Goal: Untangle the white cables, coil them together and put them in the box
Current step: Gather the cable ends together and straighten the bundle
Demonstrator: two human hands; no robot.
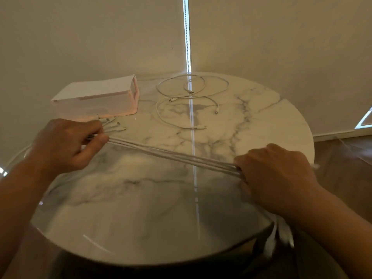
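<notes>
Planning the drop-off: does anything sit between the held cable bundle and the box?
Nothing visible on the table does: the bundle ends by the left hand, right before the box. The loose cables lie off to its right. The box top looks covered by a white lid, though.

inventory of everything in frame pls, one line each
held cables: about four strands, white, stretched in the air between both hands above the table; blurred ends hang off the near right edge
loose cables: apparently two, white, in loops on the far middle of the table
box: one, translucent pinkish white, far left of the table
table: one, round, white marble with grey veins
blinds: beige, behind the table
bead chain: one, in the bright gap between the blinds
floor: brown wood, right
left hand: grip pinches the bundle near its plugs
right hand: grip closed round the bundle
</notes>
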